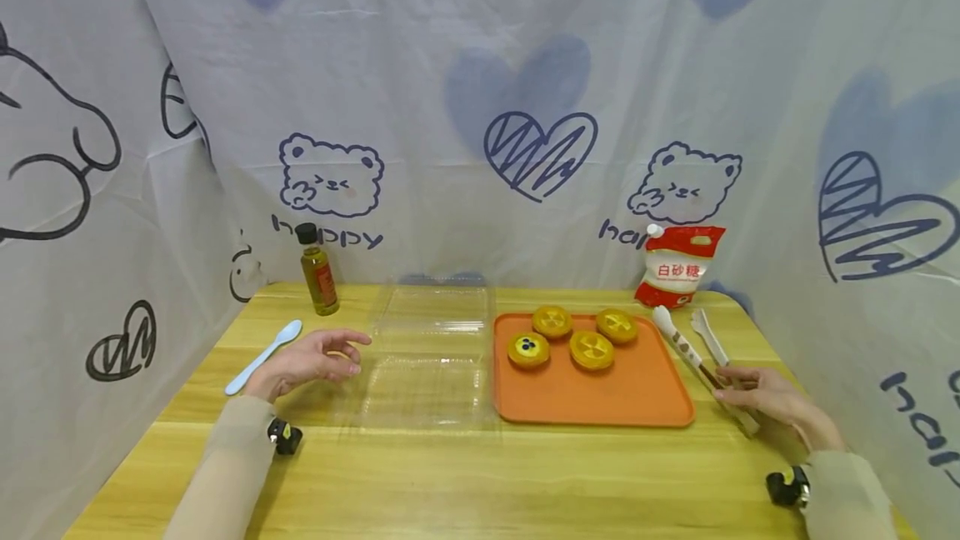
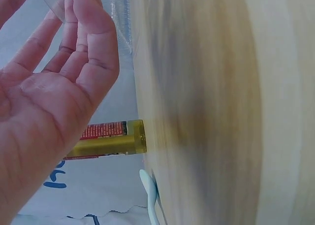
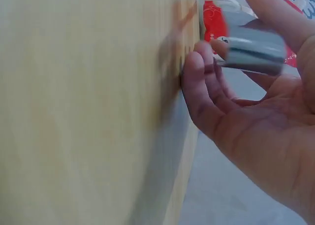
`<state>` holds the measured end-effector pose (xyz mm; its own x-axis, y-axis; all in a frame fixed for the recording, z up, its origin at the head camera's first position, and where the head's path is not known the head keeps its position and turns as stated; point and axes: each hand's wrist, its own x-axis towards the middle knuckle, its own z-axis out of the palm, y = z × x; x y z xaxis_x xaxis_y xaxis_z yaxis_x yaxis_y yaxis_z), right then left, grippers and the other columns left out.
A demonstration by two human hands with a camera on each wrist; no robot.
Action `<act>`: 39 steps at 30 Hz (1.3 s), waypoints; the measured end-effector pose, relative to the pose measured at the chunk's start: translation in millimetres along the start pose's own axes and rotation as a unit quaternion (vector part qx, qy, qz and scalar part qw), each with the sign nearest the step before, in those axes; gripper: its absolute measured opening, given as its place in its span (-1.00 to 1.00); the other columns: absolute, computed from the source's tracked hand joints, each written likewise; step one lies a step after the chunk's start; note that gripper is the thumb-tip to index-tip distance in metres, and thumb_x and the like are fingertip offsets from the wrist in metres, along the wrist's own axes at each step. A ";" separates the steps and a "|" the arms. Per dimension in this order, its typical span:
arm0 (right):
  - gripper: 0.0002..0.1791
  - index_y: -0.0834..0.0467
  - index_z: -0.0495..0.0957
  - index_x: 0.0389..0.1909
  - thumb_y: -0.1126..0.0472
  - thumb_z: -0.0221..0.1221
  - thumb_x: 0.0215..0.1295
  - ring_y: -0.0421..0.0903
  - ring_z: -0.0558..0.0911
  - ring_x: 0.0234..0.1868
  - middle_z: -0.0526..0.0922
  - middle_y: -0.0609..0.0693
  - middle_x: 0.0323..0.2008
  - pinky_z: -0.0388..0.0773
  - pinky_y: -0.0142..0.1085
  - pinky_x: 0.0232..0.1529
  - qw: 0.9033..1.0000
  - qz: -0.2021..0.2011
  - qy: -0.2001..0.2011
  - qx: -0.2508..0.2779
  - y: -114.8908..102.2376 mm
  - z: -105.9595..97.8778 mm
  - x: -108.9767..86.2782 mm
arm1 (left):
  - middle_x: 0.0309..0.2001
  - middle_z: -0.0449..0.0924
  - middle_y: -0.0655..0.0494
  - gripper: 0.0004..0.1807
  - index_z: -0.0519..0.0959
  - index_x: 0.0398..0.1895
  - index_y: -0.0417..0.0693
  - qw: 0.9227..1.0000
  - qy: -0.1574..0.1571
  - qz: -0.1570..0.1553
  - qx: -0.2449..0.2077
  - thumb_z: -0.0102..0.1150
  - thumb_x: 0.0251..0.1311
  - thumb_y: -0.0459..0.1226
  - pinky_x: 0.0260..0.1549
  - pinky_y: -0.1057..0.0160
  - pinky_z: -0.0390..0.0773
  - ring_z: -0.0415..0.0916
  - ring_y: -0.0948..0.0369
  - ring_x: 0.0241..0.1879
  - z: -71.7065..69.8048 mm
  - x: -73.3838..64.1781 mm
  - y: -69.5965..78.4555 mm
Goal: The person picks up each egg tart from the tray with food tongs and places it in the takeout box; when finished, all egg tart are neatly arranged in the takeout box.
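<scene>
In the head view my right hand (image 1: 768,397) has its fingers around the handle of the tongs (image 1: 684,348), which lie right of an orange tray (image 1: 600,403). The tongs' metal handle end (image 3: 256,52) shows between thumb and fingers in the right wrist view. My left hand (image 1: 318,357), fingers loosely bent and holding nothing, hovers just left of a clear plastic clamshell box (image 1: 423,394) with its lid raised. Several egg tarts (image 1: 592,351) sit towards the back of the tray; one tart (image 1: 528,350) has dark berries on top.
An oil bottle (image 1: 320,277) with a black cap stands at the back left. A light blue spoon (image 1: 262,358) lies beside my left forearm. At the back right a red and white sugar bag (image 1: 677,267) leans near the printed cloth (image 1: 420,90).
</scene>
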<state>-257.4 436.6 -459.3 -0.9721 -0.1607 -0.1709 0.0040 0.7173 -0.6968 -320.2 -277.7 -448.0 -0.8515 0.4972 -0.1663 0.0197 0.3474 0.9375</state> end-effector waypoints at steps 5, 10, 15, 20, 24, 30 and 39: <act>-0.20 0.50 0.22 0.35 0.07 0.27 0.30 -0.04 0.58 -0.04 0.24 0.59 0.28 0.59 -0.41 -0.17 0.999 0.014 0.026 0.028 -4.9 1.1 -0.5 | 0.02 0.42 -0.32 -0.30 0.26 0.37 -0.33 1.000 -0.001 0.004 0.002 0.30 0.20 -0.32 -0.14 0.14 0.67 0.57 0.01 -0.11 -0.1 -0.6 0.8; -0.26 0.41 0.34 0.32 0.00 0.27 0.30 0.19 0.50 0.12 0.25 0.53 0.32 0.53 -0.43 -0.16 0.997 0.012 0.069 -0.011 -7.7 3.7 1.2 | -0.04 0.47 -0.19 -0.30 0.28 0.37 -0.31 1.000 0.003 0.000 0.007 0.31 0.19 -0.32 -0.15 0.14 0.67 0.57 0.00 -0.12 0.0 0.0 0.8; -0.33 0.38 0.42 0.27 0.00 0.26 0.31 0.43 0.35 0.26 0.32 0.47 0.31 0.56 -0.17 0.03 0.995 -0.020 0.089 -0.034 -11.6 8.8 4.2 | -0.16 0.51 -0.02 -0.29 0.29 0.37 -0.30 1.000 0.007 -0.007 0.003 0.33 0.16 -0.33 -0.18 0.17 0.68 0.58 0.05 -0.18 0.2 -0.1 0.6; -0.35 0.35 0.44 0.26 0.01 0.28 0.29 0.39 0.39 0.25 0.37 0.43 0.29 0.52 -0.34 0.02 0.994 -0.054 0.080 -0.043 -21.6 12.8 5.1 | -0.21 0.52 0.02 -0.29 0.25 0.38 -0.33 1.000 0.001 -0.002 -0.015 0.30 0.18 -0.37 -0.17 0.18 0.69 0.58 0.08 -0.20 -0.4 0.0 -0.8; -0.36 0.35 0.46 0.24 0.02 0.29 0.28 0.35 0.43 0.22 0.41 0.42 0.25 0.56 -0.25 0.02 0.993 -0.065 0.082 -0.052 -29.3 16.1 6.6 | -0.21 0.52 0.03 -0.29 0.23 0.39 -0.34 1.000 -0.005 0.003 -0.031 0.28 0.20 -0.37 -0.17 0.17 0.70 0.59 0.07 -0.20 -0.3 -0.1 -1.7; -0.34 0.35 0.42 0.28 0.00 0.25 0.32 0.29 0.47 0.16 0.36 0.44 0.27 0.59 -0.37 -0.23 0.995 -0.061 0.069 -0.045 -36.2 19.4 12.6 | -0.23 0.53 0.03 -0.28 0.21 0.40 -0.36 0.999 -0.004 0.005 -0.032 0.28 0.20 -0.37 -0.20 0.18 0.70 0.59 0.09 -0.22 -0.3 -1.4 -2.1; -0.29 0.36 0.40 0.30 -0.06 0.24 0.32 0.16 0.49 0.05 0.37 0.43 0.27 0.61 -0.29 -0.26 0.997 -0.036 0.047 -0.047 -47.6 20.1 15.8 | -0.26 0.54 0.04 -0.27 0.21 0.40 -0.36 0.999 -0.005 -0.001 -0.038 0.28 0.18 -0.40 -0.30 0.27 0.68 0.58 0.14 -0.28 -0.3 0.2 -0.5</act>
<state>-268.2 386.3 -442.8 -0.9869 -0.1521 -0.0532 -0.0839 0.7670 -0.6362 -320.6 -277.9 -448.4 -0.8459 0.5055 -0.1702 -0.0216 0.2865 0.9578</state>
